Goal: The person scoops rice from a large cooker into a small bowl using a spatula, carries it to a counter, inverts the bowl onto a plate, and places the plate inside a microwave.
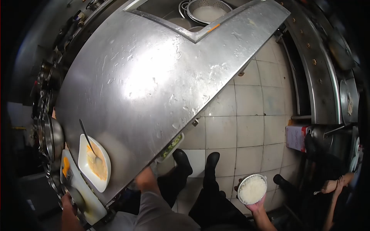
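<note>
The right hand (257,205) grips a metal bowl (266,181) of white rice (253,189) from below, above the tiled floor (248,100). For the left hand, I cannot tell its state. At left, the steel table (111,88) is wet with drops; its far side has 1 sink (163,12) with 1 colander (220,4) inside. On its near left part, 1 white dish (82,158) holds 1 spoon (89,139). At right, 1 person (327,196) is near a red-white box (296,137).
</note>
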`<state>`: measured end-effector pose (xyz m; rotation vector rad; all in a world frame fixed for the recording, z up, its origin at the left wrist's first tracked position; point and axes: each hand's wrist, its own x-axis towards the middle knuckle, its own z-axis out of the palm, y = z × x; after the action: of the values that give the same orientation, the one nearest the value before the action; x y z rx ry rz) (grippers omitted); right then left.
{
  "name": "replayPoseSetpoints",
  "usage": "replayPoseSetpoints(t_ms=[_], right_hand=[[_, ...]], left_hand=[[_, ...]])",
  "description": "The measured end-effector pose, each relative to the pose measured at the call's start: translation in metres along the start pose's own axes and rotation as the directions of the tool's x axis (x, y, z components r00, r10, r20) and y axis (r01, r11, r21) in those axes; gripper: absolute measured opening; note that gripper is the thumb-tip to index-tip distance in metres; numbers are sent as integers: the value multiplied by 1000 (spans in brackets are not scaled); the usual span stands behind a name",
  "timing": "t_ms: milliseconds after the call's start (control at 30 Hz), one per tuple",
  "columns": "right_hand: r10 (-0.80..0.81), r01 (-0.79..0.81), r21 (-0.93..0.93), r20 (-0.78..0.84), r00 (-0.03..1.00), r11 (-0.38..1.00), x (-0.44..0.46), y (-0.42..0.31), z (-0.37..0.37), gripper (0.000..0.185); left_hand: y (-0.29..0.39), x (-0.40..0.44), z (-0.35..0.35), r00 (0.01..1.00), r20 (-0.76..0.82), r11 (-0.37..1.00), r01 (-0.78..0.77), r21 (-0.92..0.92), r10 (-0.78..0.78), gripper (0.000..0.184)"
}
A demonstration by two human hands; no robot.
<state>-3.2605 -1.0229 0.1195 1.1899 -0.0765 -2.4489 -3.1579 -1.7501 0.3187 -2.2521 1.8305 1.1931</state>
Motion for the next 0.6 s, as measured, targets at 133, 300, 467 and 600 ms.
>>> replayPoseSetpoints(t_ms=[133, 300, 467, 600], right_hand=[[-104, 107, -67, 53, 993, 992, -25, 8, -1, 59], [-188, 216, -153, 178, 966, 964, -65, 22, -14, 56], [-199, 229, -125, 214, 956, 965, -113, 32, -58, 54], [-244, 273, -117, 213, 946, 955, -156, 37, -114, 56]], left_hand=[[17, -20, 17, 988, 106, 962, -136, 238, 114, 17], [-66, -34, 361, 842, 286, 498, 24, -867, 458, 41], [-142, -149, 421, 807, 197, 326, 6, -946, 557, 74], [-222, -183, 406, 815, 324, 474, 70, -878, 480, 82]])
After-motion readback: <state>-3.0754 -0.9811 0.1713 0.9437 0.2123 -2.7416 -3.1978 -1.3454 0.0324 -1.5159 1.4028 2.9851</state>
